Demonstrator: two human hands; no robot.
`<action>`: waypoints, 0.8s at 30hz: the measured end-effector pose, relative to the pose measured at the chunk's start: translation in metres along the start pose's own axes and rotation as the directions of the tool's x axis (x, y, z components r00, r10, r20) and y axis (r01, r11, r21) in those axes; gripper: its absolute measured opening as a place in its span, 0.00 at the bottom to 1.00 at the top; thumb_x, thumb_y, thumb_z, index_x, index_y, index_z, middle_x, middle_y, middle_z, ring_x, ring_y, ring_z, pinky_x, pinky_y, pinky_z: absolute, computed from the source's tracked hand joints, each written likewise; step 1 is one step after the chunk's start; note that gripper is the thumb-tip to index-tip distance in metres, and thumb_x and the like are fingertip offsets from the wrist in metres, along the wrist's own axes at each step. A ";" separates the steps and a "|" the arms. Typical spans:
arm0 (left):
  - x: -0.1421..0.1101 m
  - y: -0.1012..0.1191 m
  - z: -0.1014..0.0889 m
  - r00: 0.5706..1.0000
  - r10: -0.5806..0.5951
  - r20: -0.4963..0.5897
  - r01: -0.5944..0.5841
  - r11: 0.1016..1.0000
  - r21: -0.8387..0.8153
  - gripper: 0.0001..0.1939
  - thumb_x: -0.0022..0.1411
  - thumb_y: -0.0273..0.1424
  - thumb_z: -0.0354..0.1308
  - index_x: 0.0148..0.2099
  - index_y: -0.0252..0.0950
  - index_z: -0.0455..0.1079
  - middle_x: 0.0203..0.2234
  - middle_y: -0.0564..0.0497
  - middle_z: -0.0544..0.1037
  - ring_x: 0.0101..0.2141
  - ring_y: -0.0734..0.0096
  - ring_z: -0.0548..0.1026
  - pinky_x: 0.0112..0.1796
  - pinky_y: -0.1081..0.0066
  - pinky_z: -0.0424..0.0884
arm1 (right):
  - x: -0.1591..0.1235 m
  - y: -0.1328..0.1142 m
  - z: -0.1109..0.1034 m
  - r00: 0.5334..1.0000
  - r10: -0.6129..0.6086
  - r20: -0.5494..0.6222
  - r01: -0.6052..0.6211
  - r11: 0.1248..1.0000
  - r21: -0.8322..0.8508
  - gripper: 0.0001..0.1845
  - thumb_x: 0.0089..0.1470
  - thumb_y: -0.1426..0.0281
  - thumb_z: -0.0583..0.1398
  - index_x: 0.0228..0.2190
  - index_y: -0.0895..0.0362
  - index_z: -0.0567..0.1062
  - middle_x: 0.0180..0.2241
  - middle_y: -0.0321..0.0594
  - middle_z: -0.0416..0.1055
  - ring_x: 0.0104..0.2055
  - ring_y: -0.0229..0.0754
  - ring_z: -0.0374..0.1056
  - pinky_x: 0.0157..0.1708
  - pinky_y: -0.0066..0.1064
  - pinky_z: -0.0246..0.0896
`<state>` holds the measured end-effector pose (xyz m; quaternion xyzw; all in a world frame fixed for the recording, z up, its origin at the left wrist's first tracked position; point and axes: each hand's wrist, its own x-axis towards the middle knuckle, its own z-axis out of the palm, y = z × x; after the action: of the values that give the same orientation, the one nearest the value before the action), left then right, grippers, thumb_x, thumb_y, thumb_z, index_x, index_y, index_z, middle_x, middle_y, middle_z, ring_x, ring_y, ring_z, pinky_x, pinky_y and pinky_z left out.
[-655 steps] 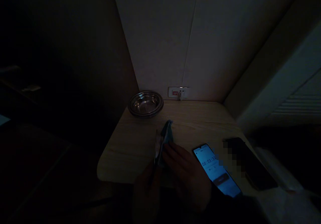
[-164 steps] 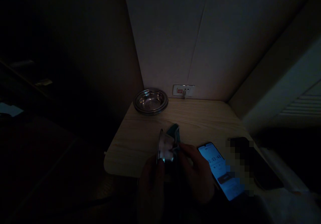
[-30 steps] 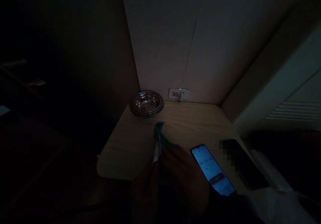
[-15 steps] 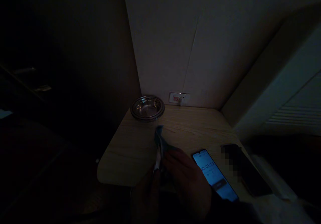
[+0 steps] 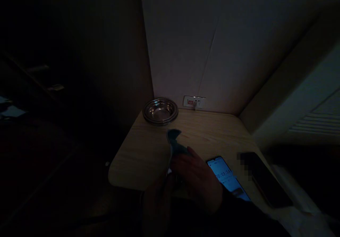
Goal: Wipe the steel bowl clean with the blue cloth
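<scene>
The scene is very dark. My left hand (image 5: 156,201) grips a small steel plate (image 5: 169,169), held on edge over the near rim of a light wooden table (image 5: 140,152). My right hand (image 5: 198,180) presses a blue-green cloth (image 5: 175,142) against the plate's face, fingers closed around the cloth. The cloth's free end sticks up above my fingers. A stack of steel plates (image 5: 160,111) sits at the table's far left corner.
A lit phone (image 5: 227,180) showing a timer lies just right of my right hand. A dark phone (image 5: 264,180) lies further right. A wall socket (image 5: 194,101) sits behind the plates. Wall panels close the table's back and right; darkness lies left.
The view shifted slightly. My right hand with the cloth has slid up along the plate, and the cloth's free end has flopped over; the left hand keeps its hold.
</scene>
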<state>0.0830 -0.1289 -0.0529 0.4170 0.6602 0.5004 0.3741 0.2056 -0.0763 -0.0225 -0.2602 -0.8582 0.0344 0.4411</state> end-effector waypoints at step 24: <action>0.000 0.010 0.003 0.999 -0.045 0.000 0.045 0.998 -0.033 0.19 0.53 0.44 0.54 0.38 0.36 0.76 0.33 0.47 0.80 0.36 0.57 0.77 0.36 0.67 0.73 | 0.007 0.007 -0.001 0.996 0.085 0.020 -0.086 0.996 0.009 0.14 0.60 0.73 0.48 0.39 0.61 0.72 0.37 0.45 0.76 0.42 0.42 0.70 0.51 0.39 0.61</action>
<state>0.0880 -0.1265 -0.0437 0.3956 0.6613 0.5027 0.3918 0.2063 -0.0677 -0.0186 -0.2941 -0.8503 0.0601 0.4323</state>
